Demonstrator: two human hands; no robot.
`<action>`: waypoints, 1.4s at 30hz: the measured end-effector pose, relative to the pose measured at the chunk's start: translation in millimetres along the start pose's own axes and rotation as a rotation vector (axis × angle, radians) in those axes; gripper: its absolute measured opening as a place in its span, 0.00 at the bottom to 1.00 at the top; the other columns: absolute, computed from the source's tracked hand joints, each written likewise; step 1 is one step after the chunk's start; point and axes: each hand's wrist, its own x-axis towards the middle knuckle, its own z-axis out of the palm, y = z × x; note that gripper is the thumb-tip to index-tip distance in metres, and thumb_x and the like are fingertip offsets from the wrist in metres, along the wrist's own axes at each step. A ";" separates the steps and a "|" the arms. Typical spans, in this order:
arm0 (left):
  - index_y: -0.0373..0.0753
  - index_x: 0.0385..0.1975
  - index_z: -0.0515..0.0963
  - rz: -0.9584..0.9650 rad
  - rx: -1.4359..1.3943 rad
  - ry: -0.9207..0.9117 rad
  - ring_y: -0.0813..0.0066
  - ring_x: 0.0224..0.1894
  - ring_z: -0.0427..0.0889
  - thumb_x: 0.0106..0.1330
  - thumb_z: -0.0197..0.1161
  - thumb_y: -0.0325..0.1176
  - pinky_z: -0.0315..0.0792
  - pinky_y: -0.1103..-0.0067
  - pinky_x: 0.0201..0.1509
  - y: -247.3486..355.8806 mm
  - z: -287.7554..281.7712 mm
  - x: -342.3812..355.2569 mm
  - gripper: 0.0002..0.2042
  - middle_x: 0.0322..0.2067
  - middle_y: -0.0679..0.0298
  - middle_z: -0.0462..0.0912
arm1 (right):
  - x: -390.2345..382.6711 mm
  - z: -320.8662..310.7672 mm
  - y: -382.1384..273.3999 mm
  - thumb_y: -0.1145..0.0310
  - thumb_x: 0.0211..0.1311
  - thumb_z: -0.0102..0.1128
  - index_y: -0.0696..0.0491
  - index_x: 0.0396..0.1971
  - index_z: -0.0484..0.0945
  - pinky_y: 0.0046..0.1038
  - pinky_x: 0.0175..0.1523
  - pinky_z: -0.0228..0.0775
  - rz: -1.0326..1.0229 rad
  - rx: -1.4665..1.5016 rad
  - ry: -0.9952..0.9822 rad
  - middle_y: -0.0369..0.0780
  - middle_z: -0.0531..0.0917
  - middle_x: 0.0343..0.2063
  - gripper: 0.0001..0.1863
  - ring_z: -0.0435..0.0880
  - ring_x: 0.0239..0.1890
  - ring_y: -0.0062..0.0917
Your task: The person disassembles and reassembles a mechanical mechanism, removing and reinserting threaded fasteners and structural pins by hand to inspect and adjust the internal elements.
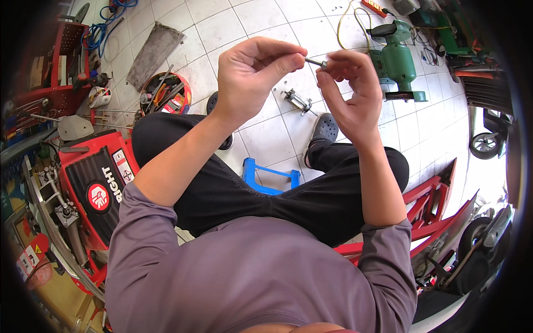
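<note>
My left hand (247, 77) pinches one end of a thin dark bolt (313, 60) between thumb and fingertips. At the bolt's other end is a small silvery hex piece; whether it is a nut or the head, I cannot tell. My right hand (355, 91) has its thumb and forefinger closed about that end, its other fingers curled and slightly blurred. Below the hands, a small silvery metal assembly (298, 102) with rods along its sides lies on the tiles. A few tiny metal pieces (284, 89) are scattered beside it.
A green bench grinder (398, 64) stands at the right. Left of my legs is a round red container (180, 83) of tools, with a red and black case (97, 188) nearer me. Between my legs is a blue stool (250, 169). A grey board (155, 53) lies beyond.
</note>
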 end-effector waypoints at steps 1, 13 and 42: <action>0.31 0.37 0.77 -0.009 -0.007 0.005 0.75 0.36 0.83 0.60 0.62 0.21 0.78 0.81 0.44 0.5 0.1 -1.0 0.06 0.36 0.53 0.83 | -0.9 -2.7 4.3 0.70 0.59 0.59 0.58 0.33 0.77 0.20 0.32 0.66 0.023 -0.039 -0.056 0.36 0.81 0.23 0.07 0.77 0.25 0.17; 0.32 0.37 0.77 0.020 -0.091 0.039 0.76 0.35 0.82 0.62 0.61 0.22 0.77 0.81 0.43 -0.3 -5.6 -0.1 0.06 0.36 0.54 0.83 | -1.9 -10.8 3.3 0.70 0.47 0.66 0.56 0.39 0.76 0.20 0.29 0.65 -0.063 -0.075 -0.421 0.36 0.79 0.20 0.17 0.76 0.22 0.17; 0.31 0.39 0.76 0.133 0.106 -0.086 0.74 0.41 0.82 0.56 0.64 0.18 0.78 0.81 0.45 -3.0 -1.7 -5.2 0.11 0.38 0.54 0.82 | -2.7 -9.0 -4.9 0.67 0.65 0.53 0.59 0.30 0.75 0.16 0.26 0.62 0.350 0.311 -0.218 0.31 0.73 0.18 0.10 0.70 0.21 0.11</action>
